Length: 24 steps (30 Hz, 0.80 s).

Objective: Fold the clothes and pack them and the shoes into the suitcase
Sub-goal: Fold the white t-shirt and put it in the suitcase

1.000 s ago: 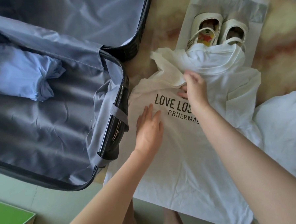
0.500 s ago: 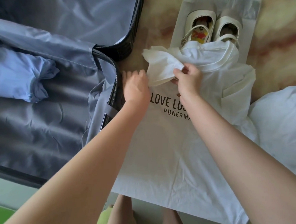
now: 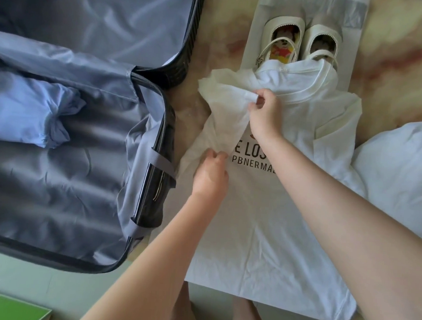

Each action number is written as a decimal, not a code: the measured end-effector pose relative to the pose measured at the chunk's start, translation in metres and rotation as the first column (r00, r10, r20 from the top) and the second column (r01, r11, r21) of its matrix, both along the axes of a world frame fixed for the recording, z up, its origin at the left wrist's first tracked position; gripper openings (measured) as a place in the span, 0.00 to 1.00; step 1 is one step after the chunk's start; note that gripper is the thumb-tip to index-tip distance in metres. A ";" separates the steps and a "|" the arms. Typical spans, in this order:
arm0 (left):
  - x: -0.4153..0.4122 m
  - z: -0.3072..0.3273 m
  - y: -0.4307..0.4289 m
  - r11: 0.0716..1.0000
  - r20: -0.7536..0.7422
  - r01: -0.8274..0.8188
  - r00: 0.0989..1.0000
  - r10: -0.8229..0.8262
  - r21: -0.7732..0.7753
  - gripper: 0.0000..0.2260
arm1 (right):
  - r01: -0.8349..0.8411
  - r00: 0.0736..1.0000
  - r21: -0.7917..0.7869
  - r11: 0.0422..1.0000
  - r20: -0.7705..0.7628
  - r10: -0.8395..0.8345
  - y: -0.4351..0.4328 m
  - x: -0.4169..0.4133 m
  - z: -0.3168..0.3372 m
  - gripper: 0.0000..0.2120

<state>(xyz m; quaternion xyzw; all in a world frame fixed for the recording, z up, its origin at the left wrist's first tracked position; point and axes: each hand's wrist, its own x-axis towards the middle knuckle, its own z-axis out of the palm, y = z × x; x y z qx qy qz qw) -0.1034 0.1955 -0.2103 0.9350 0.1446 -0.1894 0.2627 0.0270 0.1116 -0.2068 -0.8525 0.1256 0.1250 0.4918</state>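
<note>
**Marbled floor, open suitcase, T-shirt sleeve in both your hands**

Beige and reddish marbled flooring carries everything, and the white T-shirt lies flat on it in front of you. Its long axis runs straight away from you: hem at your knees, collar at the far end. The black chest print reads upright from your side.

Just left of the T-shirt, the suitcase lies open with its grey-blue lining showing in both halves. The nearer half holds one bundled light blue garment on the side away from the T-shirt. No contents show in the farther half.

Beyond the T-shirt's collar, a pair of cream strap shoes sits on a pale plastic bag, toes pointing away and heels touched by the collar. More white fabric lies to the T-shirt's right, and a green box sits at the near left corner.

Your right hand pinches the hem of the T-shirt's left sleeve, lifted over the chest. Your left hand pinches the same sleeve lower down, beside the print.
</note>
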 end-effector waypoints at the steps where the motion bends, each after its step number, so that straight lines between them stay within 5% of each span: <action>1: -0.002 -0.002 0.000 0.999 -0.015 -0.034 0.999 0.034 -0.032 0.17 | -0.040 0.996 -0.143 0.989 0.069 0.050 -0.003 -0.003 0.001 0.17; 4: -0.005 -0.003 0.002 0.985 0.117 -0.168 0.978 0.173 -0.046 0.15 | -0.046 0.932 -0.449 0.892 0.303 0.200 -0.008 -0.009 0.004 0.19; 7: -0.006 -0.005 0.005 0.969 0.331 -0.247 0.915 0.231 0.006 0.14 | -0.099 0.832 -0.491 0.866 0.437 0.342 -0.005 -0.005 0.005 0.14; 15: 0.013 -0.021 0.014 0.929 0.272 -0.365 0.890 0.365 -0.050 0.25 | -0.565 0.727 -0.531 0.632 0.042 0.686 0.030 0.043 0.013 0.22; 21: 0.020 -0.023 0.019 0.904 0.269 -0.406 0.863 0.427 -0.134 0.17 | -0.584 0.745 -0.565 0.583 -0.087 0.662 0.055 0.065 0.016 0.25; 24: 0.012 -0.026 0.019 0.844 0.275 -0.485 0.799 0.535 -0.230 0.11 | -0.557 0.779 -0.590 0.585 -0.127 0.614 0.063 0.072 0.013 0.17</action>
